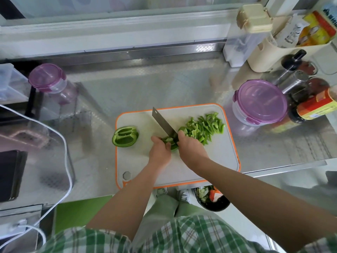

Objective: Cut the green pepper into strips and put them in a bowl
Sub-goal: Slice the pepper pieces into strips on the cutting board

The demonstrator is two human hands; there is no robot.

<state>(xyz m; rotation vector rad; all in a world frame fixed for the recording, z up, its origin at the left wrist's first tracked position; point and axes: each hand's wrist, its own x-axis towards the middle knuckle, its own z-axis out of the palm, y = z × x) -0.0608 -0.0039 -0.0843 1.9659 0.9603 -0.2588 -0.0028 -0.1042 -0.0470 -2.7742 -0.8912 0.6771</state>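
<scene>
A white cutting board [215,161] with an orange rim lies on the steel counter. My left hand [159,150] holds down a green pepper piece [170,141] in the board's middle. My right hand [190,146] grips the handle of a cleaver [163,123], whose blade slants up to the left and meets the pepper piece. A pile of cut green strips [205,127] lies to the right of the blade. An uncut pepper half [125,136] rests cut side up at the board's left edge. No open bowl is visible on the counter.
Two purple-lidded containers stand on the counter, one at the right [259,102] and one at the left [48,78]. Bottles and shakers [299,79] crowd the back right. A dark bin with scraps [211,199] sits below the counter edge. A white cable [67,161] runs along the left.
</scene>
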